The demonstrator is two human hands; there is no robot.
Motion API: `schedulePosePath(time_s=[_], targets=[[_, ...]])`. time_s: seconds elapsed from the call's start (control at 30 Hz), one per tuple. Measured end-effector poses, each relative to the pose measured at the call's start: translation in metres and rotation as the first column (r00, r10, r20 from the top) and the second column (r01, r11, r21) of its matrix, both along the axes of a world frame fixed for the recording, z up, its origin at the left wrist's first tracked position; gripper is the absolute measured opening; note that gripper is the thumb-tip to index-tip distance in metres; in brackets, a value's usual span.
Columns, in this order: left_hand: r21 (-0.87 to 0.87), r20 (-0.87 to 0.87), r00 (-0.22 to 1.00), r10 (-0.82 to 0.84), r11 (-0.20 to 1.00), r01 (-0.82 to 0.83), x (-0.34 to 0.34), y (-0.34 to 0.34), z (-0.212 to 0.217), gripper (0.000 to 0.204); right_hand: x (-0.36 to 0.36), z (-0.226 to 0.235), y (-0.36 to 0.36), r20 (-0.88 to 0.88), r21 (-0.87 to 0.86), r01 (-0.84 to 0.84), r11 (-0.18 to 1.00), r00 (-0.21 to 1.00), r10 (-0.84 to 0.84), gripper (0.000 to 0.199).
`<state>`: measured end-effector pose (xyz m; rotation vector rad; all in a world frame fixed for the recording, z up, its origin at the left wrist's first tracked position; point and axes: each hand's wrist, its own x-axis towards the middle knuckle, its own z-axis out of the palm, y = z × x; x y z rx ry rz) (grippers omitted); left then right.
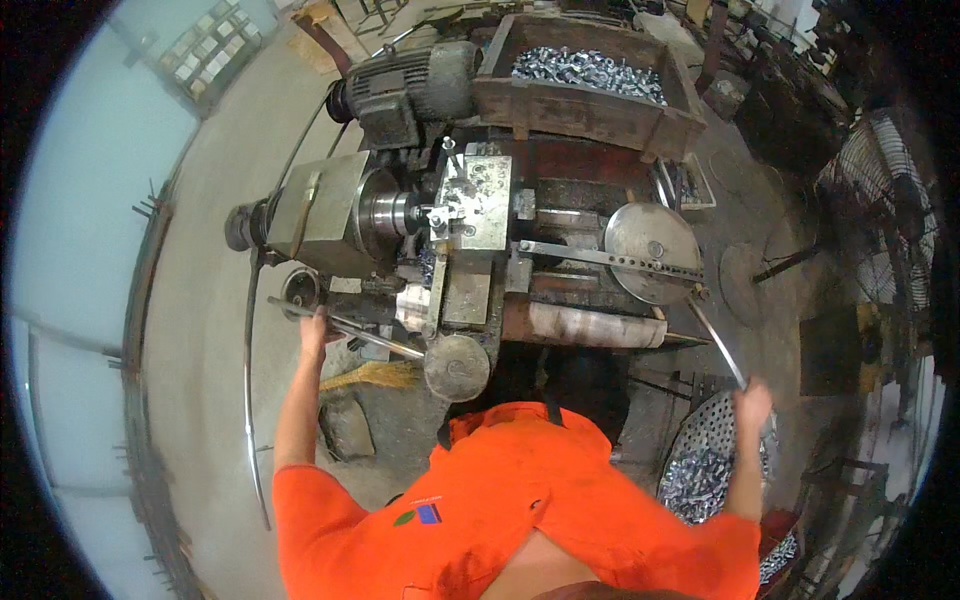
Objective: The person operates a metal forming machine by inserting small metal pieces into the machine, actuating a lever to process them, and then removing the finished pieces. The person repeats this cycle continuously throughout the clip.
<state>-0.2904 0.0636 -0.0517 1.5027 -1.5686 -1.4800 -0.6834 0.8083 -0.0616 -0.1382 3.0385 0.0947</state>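
Observation:
A lathe-like machine stands before me, with a steel chuck [390, 213] at its left and a metal tool block [487, 205] right of the chuck. My left hand [316, 328] is closed round a long metal lever [385, 342] that runs to a small round disc [457, 368] at the machine's front. Out to the right, my right hand [752, 400] grips the end of another metal lever [720, 342]. That one slants up toward a large round plate [650, 238]. A flat bar with holes [575, 252] links this plate to the tool block's side.
Behind the machine are an electric motor [415, 90] and a rusty bin [590, 118] of small shiny metal parts [590, 72]. A perforated basket [715, 425] of similar parts sits below my right hand. A straw broom [372, 375] lies under my left arm. A long rod [249, 400] stands at left.

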Motion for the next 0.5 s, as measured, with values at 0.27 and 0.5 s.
schedulePosePath(time_s=[0.27, 0.5], targets=[[0.055, -0.060, 0.998, -0.029, 0.998, 0.033, 0.007, 0.000, 0.008, 0.039, -0.088, -0.014, -0.043, -0.467, 0.020, -0.022, 1.000, 0.884, 0.028, 0.070], [-0.194, 0.527, 0.815, -0.240, 0.900, 0.390, 0.082, -0.029, -0.109, 0.051, 0.043, -0.028, -0.122, -0.400, -0.477, -0.284, 0.832, 0.913, 0.082, 0.073]])
